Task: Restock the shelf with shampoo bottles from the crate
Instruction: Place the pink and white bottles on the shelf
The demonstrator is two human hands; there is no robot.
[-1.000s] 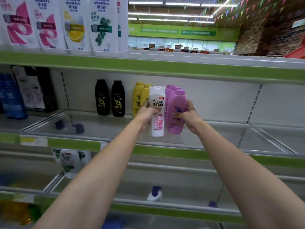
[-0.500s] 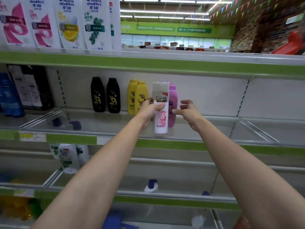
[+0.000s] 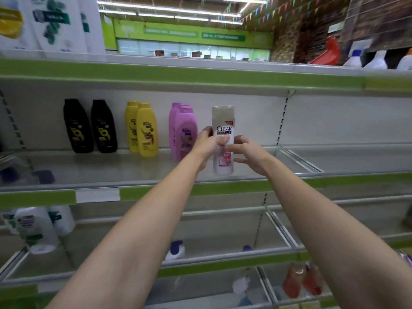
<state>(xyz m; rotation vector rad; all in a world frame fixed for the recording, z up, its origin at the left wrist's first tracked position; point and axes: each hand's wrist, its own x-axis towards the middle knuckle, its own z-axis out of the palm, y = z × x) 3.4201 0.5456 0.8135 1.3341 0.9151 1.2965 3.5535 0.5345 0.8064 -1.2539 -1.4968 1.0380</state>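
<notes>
A white CLEAR shampoo bottle (image 3: 223, 162) is upright over the front of the middle shelf (image 3: 245, 185), just right of the pink bottles (image 3: 184, 132). My left hand (image 3: 206, 146) grips it from the left around its middle. The thumb and forefinger of my right hand (image 3: 249, 152) touch its front and right side, while the other fingers are loosely spread below. Whether its base rests on the shelf I cannot tell. The crate is out of view.
Two black bottles (image 3: 90, 126) and two yellow bottles (image 3: 142, 129) stand at the back of the same shelf. Right of the white bottle runs a clear divider (image 3: 296, 158). White jugs (image 3: 38, 228) and reddish bottles (image 3: 301, 279) sit on the lower shelves.
My right hand let go of a pink bottle, which now stands with the other pink ones. The white bottle moved right past them, and my right hand came onto it.
</notes>
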